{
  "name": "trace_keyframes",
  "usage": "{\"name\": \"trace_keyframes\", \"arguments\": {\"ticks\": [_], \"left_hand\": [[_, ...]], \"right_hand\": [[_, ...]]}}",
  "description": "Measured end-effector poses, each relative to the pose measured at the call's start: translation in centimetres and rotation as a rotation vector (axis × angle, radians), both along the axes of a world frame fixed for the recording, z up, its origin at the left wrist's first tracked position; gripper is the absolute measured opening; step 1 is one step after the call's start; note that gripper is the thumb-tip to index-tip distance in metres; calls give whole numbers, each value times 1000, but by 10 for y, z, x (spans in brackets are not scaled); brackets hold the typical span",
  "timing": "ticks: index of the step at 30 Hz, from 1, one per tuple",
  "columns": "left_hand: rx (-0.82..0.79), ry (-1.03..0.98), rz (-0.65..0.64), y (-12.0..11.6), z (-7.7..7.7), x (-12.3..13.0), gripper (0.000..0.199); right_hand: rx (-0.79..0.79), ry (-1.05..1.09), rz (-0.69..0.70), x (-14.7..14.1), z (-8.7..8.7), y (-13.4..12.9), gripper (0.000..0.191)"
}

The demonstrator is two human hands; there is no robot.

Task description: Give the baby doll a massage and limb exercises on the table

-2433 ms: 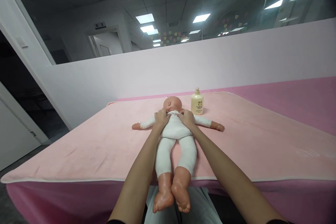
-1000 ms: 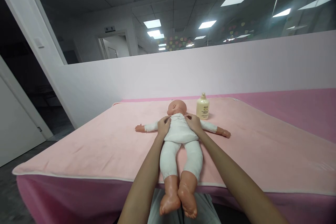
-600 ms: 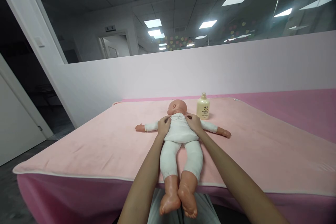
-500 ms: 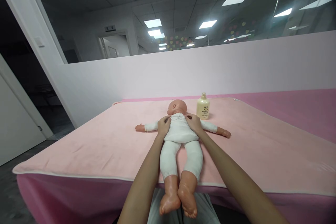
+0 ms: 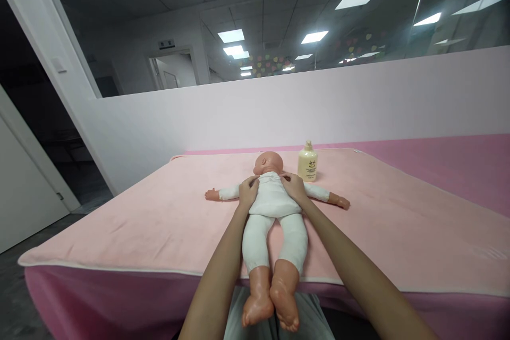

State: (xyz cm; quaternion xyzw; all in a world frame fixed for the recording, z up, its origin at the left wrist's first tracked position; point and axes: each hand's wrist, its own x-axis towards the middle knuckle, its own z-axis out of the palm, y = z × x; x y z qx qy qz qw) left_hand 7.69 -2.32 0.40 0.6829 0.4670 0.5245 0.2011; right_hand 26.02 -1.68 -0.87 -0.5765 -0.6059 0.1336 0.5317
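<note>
The doll (image 5: 274, 202) lies lengthwise, head just left of the bottle (image 5: 307, 164), feet farthest from it; the left hand (image 5: 248, 191) and right hand (image 5: 294, 187), half-curled, grip unclear, touch the upper torso, the right nearer the bottle.

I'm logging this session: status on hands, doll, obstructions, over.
Left hand and right hand on doll, upper torso near shoulders. Doll stretched on pink towel, feet past near edge. Bottle upright beyond right hand, not blocking either.
</note>
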Motion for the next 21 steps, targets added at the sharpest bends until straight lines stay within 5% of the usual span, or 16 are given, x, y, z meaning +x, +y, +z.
{"name": "trace_keyframes", "arguments": {"ticks": [21], "left_hand": [[-6, -2, 1, -1, 1, 0, 26]], "right_hand": [[-2, -2, 16, 1, -1, 2, 23]]}}
